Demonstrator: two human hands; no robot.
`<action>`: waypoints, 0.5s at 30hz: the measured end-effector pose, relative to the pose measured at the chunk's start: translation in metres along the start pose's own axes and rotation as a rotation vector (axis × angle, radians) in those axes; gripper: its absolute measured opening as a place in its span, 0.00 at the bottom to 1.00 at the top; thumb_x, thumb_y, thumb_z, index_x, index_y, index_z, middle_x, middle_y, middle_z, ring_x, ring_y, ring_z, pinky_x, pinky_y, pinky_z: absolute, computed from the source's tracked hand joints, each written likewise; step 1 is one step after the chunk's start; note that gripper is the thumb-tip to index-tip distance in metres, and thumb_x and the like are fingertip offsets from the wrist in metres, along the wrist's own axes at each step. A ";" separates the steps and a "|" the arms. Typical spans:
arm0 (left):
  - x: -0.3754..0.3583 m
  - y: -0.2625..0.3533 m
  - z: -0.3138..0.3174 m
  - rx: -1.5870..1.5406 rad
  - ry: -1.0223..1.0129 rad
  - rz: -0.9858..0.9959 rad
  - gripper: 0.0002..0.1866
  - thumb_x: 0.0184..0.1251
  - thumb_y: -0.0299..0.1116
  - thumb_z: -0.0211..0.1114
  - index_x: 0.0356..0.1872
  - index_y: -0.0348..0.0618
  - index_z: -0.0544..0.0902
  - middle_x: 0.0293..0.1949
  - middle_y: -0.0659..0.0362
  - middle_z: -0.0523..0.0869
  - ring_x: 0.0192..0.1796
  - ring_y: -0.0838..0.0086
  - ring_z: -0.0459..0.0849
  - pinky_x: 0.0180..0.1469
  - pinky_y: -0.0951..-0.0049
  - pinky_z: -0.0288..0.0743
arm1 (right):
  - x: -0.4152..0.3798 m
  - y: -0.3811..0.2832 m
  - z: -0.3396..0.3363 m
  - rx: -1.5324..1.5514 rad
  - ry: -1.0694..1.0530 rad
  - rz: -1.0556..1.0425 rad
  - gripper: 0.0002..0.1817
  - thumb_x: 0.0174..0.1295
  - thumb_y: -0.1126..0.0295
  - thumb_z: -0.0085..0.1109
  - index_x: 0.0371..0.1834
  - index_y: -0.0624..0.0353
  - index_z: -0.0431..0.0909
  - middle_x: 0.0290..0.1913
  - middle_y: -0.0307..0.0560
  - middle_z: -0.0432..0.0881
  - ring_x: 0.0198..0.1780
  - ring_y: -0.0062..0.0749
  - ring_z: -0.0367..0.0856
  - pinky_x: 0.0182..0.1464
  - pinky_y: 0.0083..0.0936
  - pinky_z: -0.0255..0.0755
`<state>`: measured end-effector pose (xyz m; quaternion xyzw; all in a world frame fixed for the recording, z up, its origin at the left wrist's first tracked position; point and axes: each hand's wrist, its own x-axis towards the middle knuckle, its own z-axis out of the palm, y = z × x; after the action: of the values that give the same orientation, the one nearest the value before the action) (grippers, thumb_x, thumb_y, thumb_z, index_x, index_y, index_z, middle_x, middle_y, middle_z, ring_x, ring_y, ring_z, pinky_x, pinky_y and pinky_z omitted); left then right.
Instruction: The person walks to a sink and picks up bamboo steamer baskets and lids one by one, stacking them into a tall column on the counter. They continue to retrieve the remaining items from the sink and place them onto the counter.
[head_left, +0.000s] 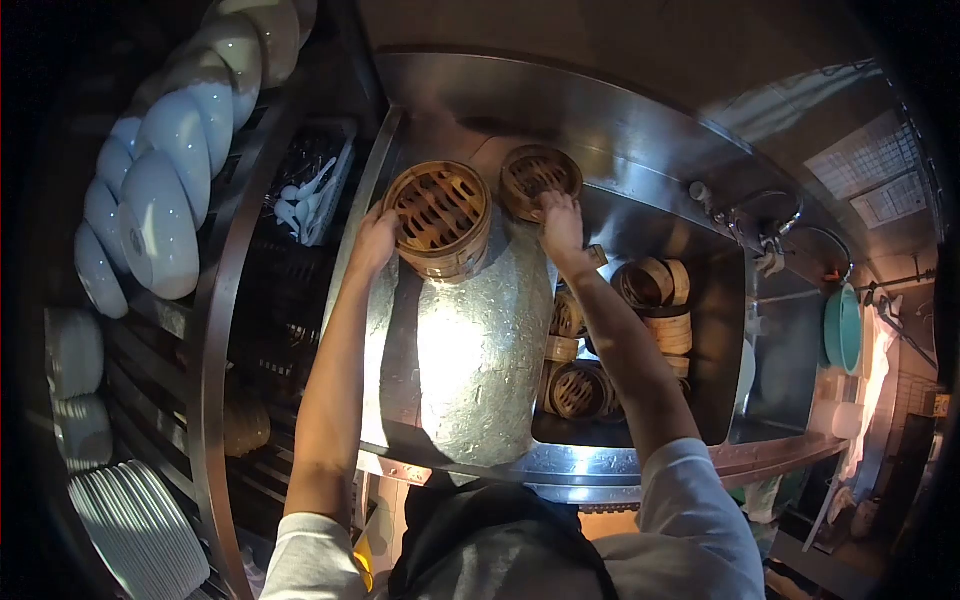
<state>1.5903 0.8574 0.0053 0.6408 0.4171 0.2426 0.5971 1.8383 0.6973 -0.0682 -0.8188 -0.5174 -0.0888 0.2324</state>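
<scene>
The steel bench [480, 360] fills the centre, with a sink [720, 330] at three o'clock holding more bamboo steamers [655, 290]. At eleven o'clock of the bench stands a stack of steamer baskets [438, 220]; the left hand [372, 243] lies open-palmed against its side. At twelve o'clock, a single steamer basket [540, 180] is gripped at its near rim by the right hand [560, 222].
</scene>
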 end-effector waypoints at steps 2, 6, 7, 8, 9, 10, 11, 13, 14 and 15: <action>0.001 -0.001 -0.002 -0.016 -0.014 -0.049 0.25 0.57 0.33 0.47 0.56 0.33 0.70 0.48 0.50 0.79 0.51 0.67 0.75 0.54 0.74 0.65 | 0.004 0.000 0.011 -0.055 -0.054 0.007 0.13 0.52 0.69 0.57 0.41 0.60 0.74 0.46 0.49 0.75 0.52 0.47 0.70 0.53 0.44 0.62; -0.001 -0.010 -0.009 -0.065 0.023 0.014 0.29 0.62 0.43 0.53 0.60 0.33 0.66 0.54 0.50 0.75 0.57 0.67 0.71 0.60 0.73 0.60 | 0.004 0.005 0.001 0.208 0.250 0.033 0.20 0.55 0.66 0.58 0.51 0.59 0.71 0.56 0.51 0.71 0.59 0.47 0.66 0.61 0.41 0.59; -0.006 -0.009 -0.013 -0.046 0.053 0.067 0.30 0.64 0.45 0.53 0.61 0.34 0.65 0.55 0.50 0.74 0.59 0.68 0.69 0.61 0.72 0.58 | -0.006 0.016 -0.001 0.202 0.247 0.044 0.20 0.55 0.66 0.58 0.51 0.59 0.71 0.56 0.51 0.71 0.59 0.47 0.66 0.61 0.41 0.59; -0.014 -0.010 -0.020 -0.063 0.089 0.107 0.29 0.65 0.45 0.52 0.61 0.34 0.65 0.57 0.50 0.72 0.61 0.67 0.68 0.62 0.73 0.57 | -0.018 0.032 -0.007 0.317 0.289 0.229 0.19 0.55 0.65 0.58 0.49 0.60 0.73 0.53 0.53 0.73 0.57 0.48 0.69 0.58 0.39 0.62; -0.026 -0.013 -0.028 -0.078 0.126 0.148 0.29 0.66 0.45 0.52 0.62 0.35 0.64 0.59 0.49 0.70 0.63 0.67 0.66 0.63 0.73 0.55 | -0.030 0.051 -0.011 0.434 0.330 0.416 0.17 0.55 0.65 0.58 0.47 0.61 0.74 0.50 0.56 0.75 0.54 0.49 0.72 0.55 0.37 0.65; -0.042 -0.013 -0.036 -0.110 0.130 0.147 0.28 0.67 0.45 0.51 0.62 0.35 0.64 0.60 0.49 0.69 0.64 0.67 0.65 0.64 0.73 0.54 | -0.047 0.082 -0.002 0.477 0.329 0.526 0.16 0.56 0.65 0.58 0.44 0.63 0.75 0.46 0.54 0.78 0.48 0.44 0.75 0.49 0.34 0.68; -0.063 -0.013 -0.043 -0.141 0.135 0.144 0.28 0.68 0.44 0.50 0.62 0.35 0.64 0.61 0.49 0.68 0.65 0.66 0.63 0.65 0.72 0.53 | -0.074 0.120 0.017 0.520 0.325 0.638 0.15 0.57 0.65 0.57 0.42 0.65 0.75 0.41 0.52 0.80 0.42 0.38 0.79 0.42 0.31 0.72; -0.106 -0.023 -0.053 -0.130 0.164 0.172 0.27 0.69 0.43 0.48 0.62 0.34 0.63 0.63 0.49 0.66 0.66 0.64 0.62 0.67 0.69 0.50 | -0.137 0.204 0.070 0.546 0.078 1.013 0.17 0.57 0.63 0.59 0.43 0.65 0.75 0.40 0.48 0.80 0.40 0.34 0.79 0.39 0.32 0.71; -0.130 -0.027 -0.054 -0.124 0.177 0.161 0.26 0.69 0.42 0.47 0.62 0.33 0.63 0.63 0.49 0.66 0.66 0.64 0.62 0.68 0.68 0.50 | -0.148 0.207 0.072 0.551 0.075 1.022 0.17 0.57 0.63 0.59 0.43 0.65 0.75 0.40 0.48 0.80 0.40 0.34 0.79 0.39 0.32 0.71; -0.154 -0.032 -0.056 -0.116 0.191 0.151 0.26 0.70 0.41 0.46 0.62 0.33 0.62 0.63 0.49 0.66 0.66 0.63 0.62 0.68 0.67 0.50 | -0.160 0.207 0.073 0.738 -0.044 1.205 0.21 0.57 0.60 0.59 0.47 0.64 0.73 0.44 0.50 0.78 0.43 0.36 0.78 0.39 0.33 0.71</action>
<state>1.4550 0.7596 0.0130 0.6088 0.4080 0.3702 0.5708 1.9435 0.5293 -0.2532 -0.8320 0.0249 0.2529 0.4931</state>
